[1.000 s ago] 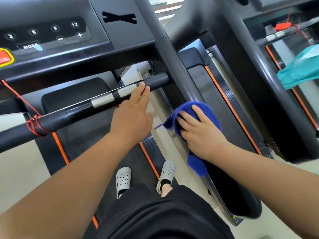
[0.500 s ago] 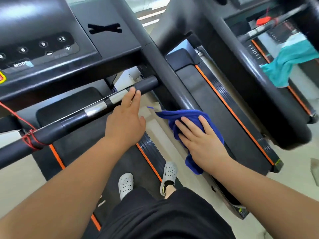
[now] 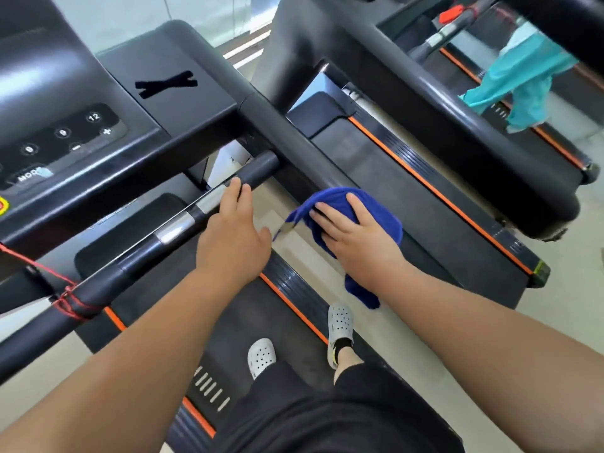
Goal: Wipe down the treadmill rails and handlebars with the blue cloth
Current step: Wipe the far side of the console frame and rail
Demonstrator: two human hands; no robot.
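The blue cloth (image 3: 336,201) is draped over the black right side rail (image 3: 294,148) of the treadmill. My right hand (image 3: 356,237) presses flat on the cloth, fingers spread, gripping it around the rail; a tail of cloth hangs below my wrist. My left hand (image 3: 233,237) rests flat on the front handlebar (image 3: 137,253), fingers together on a silver sensor strip near the bar's right end. The handlebar runs diagonally from lower left to the rail.
The console (image 3: 75,135) with buttons sits at upper left. A red cord (image 3: 70,299) is tied around the handlebar's left part. My feet in white clogs (image 3: 340,322) stand on the belt. A second treadmill (image 3: 457,132) is on the right with a teal cloth (image 3: 519,80) hanging on it.
My right hand with the blue cloth has slid a little along the side rail. My left hand stays on the handlebar. The view has shifted.
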